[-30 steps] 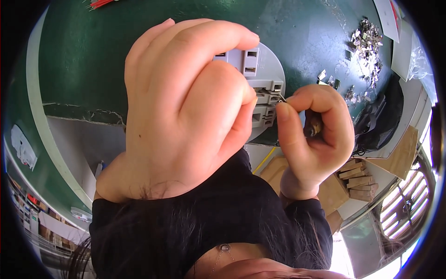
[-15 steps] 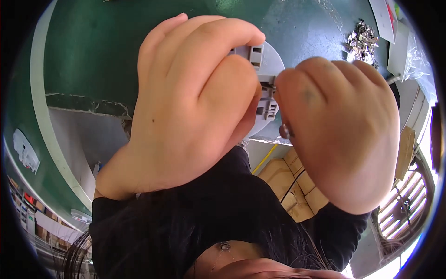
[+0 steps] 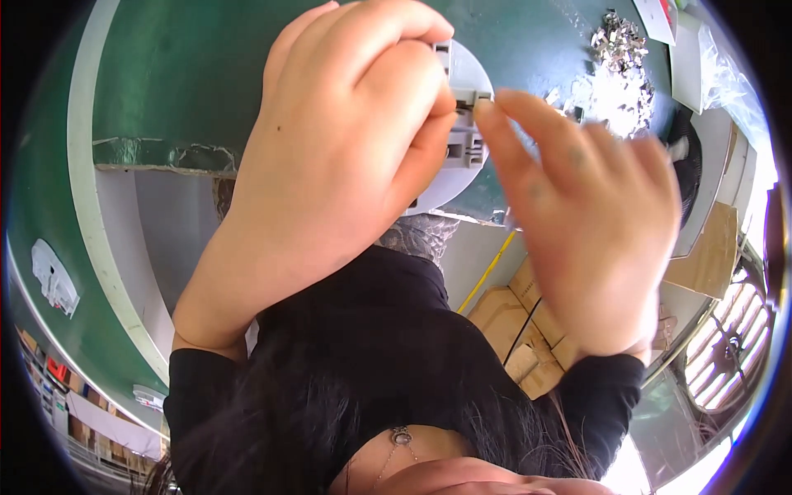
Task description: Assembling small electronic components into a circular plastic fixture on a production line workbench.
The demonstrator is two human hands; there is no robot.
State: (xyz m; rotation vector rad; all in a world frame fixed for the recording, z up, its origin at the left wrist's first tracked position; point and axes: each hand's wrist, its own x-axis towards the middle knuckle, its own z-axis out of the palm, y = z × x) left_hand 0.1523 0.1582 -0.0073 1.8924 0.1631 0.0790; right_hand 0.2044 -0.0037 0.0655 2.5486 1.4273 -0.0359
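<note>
A round pale grey disc [image 3: 445,188] with raised blocks and slots lies at the table's front edge, partly hidden by my left hand [image 3: 355,124]. That hand is closed over the disc's left side, its thumb and a bent finger pressed together beside a small dark piece [image 3: 463,106] in the middle block; what they grip is hidden. From the right, my right hand [image 3: 582,190] reaches to the same block. Its thumb and forefinger tips come together at the block's right end, while the other fingers are loosely bent and blurred. Anything between those tips is too small to make out.
A heap of small shiny metal pieces [image 3: 619,74] lies on the green table [image 3: 181,74] at the far right. Clear plastic bags [image 3: 726,74] are beyond it. Cardboard boxes [image 3: 528,330] stand below the table edge, and a fan [image 3: 726,355] is at the lower right.
My right hand has loosened from a fist, its thumb and forefinger now stretched towards the block. The disc and my left hand appear slightly higher in the view.
</note>
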